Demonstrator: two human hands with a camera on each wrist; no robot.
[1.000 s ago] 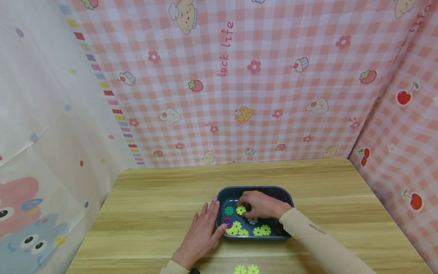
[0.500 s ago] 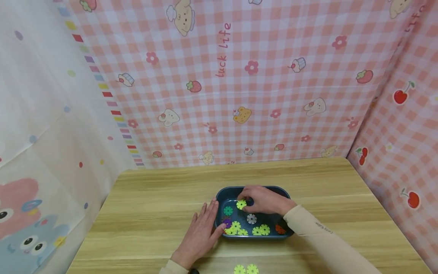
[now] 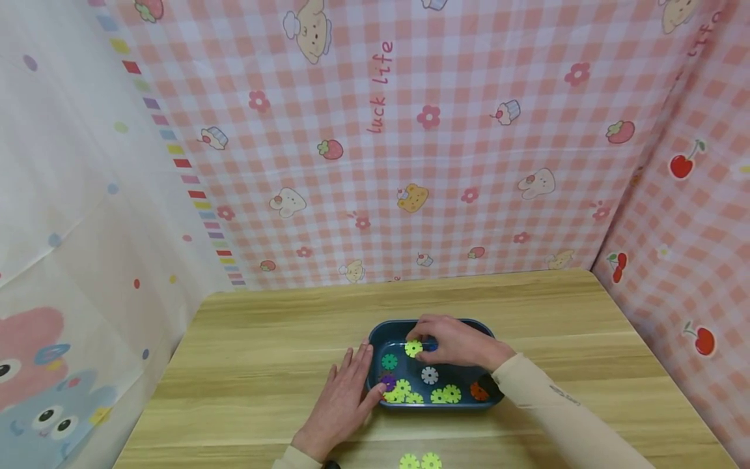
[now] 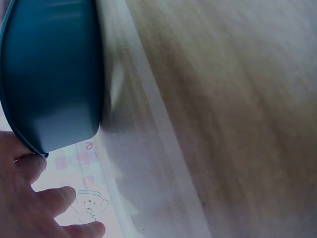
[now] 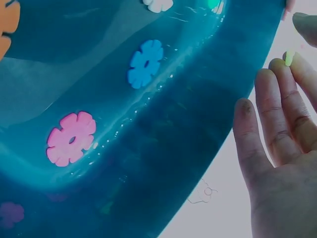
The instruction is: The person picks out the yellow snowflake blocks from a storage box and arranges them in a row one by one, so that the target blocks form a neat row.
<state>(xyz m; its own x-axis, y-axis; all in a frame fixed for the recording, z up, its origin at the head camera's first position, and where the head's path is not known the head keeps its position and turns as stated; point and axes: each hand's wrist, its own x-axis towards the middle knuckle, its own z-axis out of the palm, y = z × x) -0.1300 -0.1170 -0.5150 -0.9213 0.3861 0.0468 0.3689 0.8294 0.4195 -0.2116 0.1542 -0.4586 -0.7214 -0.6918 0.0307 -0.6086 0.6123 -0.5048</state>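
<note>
My right hand [image 3: 454, 340] is over the dark blue tray [image 3: 433, 406], pinching a yellow-green snowflake disc [image 3: 413, 348] between thumb and fingers. The right wrist view shows that snowflake disc [image 5: 289, 58] edge-on at the fingertips, above the tray wall. My left hand [image 3: 340, 400] lies at the tray's left side, its fingers extended along the rim and its thumb over the near left corner. In the left wrist view, fingertips touch the tray [image 4: 54, 74] at its rim. Inside are a green disc [image 3: 389, 361], a white disc [image 3: 430, 375], a purple disc [image 3: 387, 382] and several yellow-green ones.
Two yellow-green discs [image 3: 431, 461] lie together on the wooden table [image 3: 281, 339] near its front edge. An orange disc [image 3: 478, 391] sits in the tray's near right corner. Pink [image 5: 72, 139] and blue [image 5: 145, 64] discs show along the tray's side. A checked cloth [image 3: 351, 169] hangs behind.
My right hand has risen slightly and moved toward the tray's far side with the yellow-green disc, uncovering the white and orange discs. My left hand has stayed at the tray.
</note>
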